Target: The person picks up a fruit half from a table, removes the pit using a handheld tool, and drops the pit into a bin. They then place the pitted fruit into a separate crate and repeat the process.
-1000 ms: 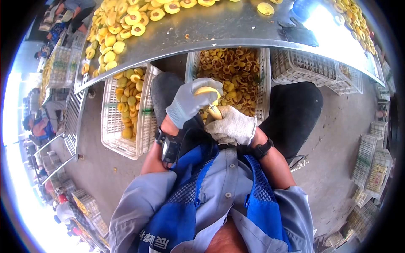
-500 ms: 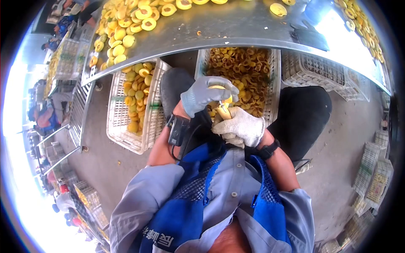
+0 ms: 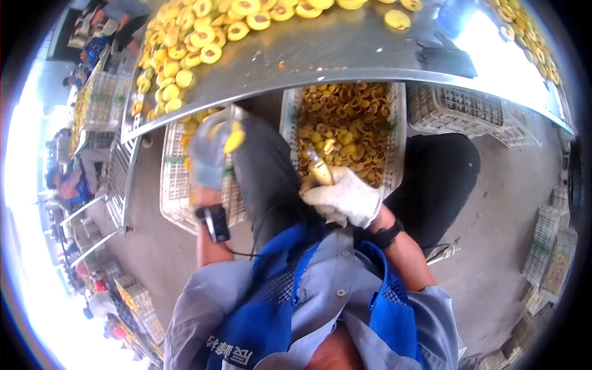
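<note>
My left hand (image 3: 208, 154), in a grey glove, is over the left crate, smeared by motion. A yellow peach half (image 3: 234, 139) shows at its fingers, held against the glove. My right hand (image 3: 348, 196), in a white knit glove, is closed around a short pitting tool with a wooden handle (image 3: 320, 172) and a metal tip pointing up and away. Beyond that tip stands a white crate (image 3: 398, 132) with brown-yellow peach scraps (image 3: 345, 102) and some yellower pieces. The left crate (image 3: 174, 185) holds yellow peach halves, partly hidden behind my left hand.
A metal table (image 3: 320, 58) crosses ahead, with heaped peach halves (image 3: 203, 37) at its left. Dark gloves (image 3: 444, 55) lie on its right side. Stacked crates (image 3: 459, 111) stand under the table at right. More crates and people are at far left.
My left hand has moved away from my right hand, to the left over the left crate, carrying a peach half. My right hand stays near my lap with the tool, its tip now exposed.
</note>
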{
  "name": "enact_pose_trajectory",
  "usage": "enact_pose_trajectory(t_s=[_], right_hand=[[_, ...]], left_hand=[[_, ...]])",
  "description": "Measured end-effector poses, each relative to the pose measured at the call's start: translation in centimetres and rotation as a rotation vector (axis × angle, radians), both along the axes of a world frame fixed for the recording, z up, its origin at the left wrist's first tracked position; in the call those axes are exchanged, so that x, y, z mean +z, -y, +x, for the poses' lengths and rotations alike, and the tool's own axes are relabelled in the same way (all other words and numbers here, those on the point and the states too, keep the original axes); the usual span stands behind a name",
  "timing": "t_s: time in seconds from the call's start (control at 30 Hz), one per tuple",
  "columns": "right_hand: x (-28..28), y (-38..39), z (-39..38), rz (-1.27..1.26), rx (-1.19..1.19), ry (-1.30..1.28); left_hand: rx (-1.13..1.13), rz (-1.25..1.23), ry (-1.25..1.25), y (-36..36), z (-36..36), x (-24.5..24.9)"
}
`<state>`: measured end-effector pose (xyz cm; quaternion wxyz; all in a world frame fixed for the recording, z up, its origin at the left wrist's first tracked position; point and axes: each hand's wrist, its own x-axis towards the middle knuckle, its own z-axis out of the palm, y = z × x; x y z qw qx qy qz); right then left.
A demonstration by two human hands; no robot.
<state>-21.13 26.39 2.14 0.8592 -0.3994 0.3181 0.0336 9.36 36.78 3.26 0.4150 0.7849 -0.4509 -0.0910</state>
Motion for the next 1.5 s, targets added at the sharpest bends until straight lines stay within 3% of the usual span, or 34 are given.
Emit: enact_pose_trajectory(t_s=[0.03, 0.1, 0.13, 0.2, 0.3, 0.5, 0.57, 0.67, 0.83, 0.9, 1.0, 1.1, 1.17, 1.3, 1.37, 1.47, 1.5], right_hand=[[0.2, 0.2, 0.1, -0.032, 0.024, -0.012], [0.3, 0.1, 0.5, -0.193, 0.026, 0.001], [-0.1, 0.2, 0.5, -0.205, 0.03, 0.015], [-0.3, 0.4, 0.5, -0.308, 0.027, 0.013], [-0.2, 0.8, 0.0, -0.259, -0.055, 0.03], [-0.1, 2.5, -1.2, -0.358, -0.206, -0.01], [-0.7, 2.7, -1.5, -0.372, -0.272, -0.013], [-0.9, 3.3, -2.1, -0.379, -0.344, -0.015], [-1.3, 4.2, -2.5, -0.396, -0.396, -0.058], [-1.2, 4.1, -2.6, -0.398, -0.409, -0.081], [-0.5, 4.5, -2.7, -0.402, -0.397, -0.127], [-1.6, 3.4, -2.0, -0.33, -0.474, -0.08], [-0.5, 3.8, -2.3, -0.52, -0.479, -0.1], [-0.5, 3.3, -1.8, -0.607, -0.516, -0.11], [-1.1, 2.8, -1.3, -0.708, -0.532, -0.115], [-0.8, 2.2, -0.7, -0.837, -0.512, -0.188], [-1.0, 2.1, -0.7, -0.867, -0.484, -0.215]], left_hand=[[0.076, 0.125, 0.067, 0.1, 0.8, 2.1], [0.132, 0.31, 0.457, -0.5, 3.0, 3.8], [0.15, 0.38, 0.471, 0.0, 3.6, 4.2], [0.129, 0.294, 0.27, 2.2, 3.5, 3.7], [-0.224, 0.236, 0.23, 9.4, -0.8, 4.1], [-0.666, 0.208, 0.362, 27.2, -10.2, 3.0], [-0.713, 0.254, 0.395, 33.6, -12.1, 1.2], [-0.715, 0.132, 0.525, 42.1, -14.0, -2.8], [-0.672, 0.343, 0.536, 47.2, -15.9, -3.3], [-0.626, 0.374, 0.476, 47.0, -15.4, -3.0], [-0.626, 0.302, -0.391, 42.5, -13.3, -0.6], [-0.759, 0.065, -0.768, 35.1, -11.6, 0.3], [-0.769, 0.035, -0.53, 29.0, -12.8, 3.3], [-0.645, 0.129, -0.897, 20.9, -11.8, 2.7], [-0.625, 0.097, -0.987, 17.8, -11.7, 1.4], [-0.633, 0.08, -0.889, 14.1, -11.9, 0.0], [-0.574, 0.054, -1.066, 13.2, -12.2, -0.2]])
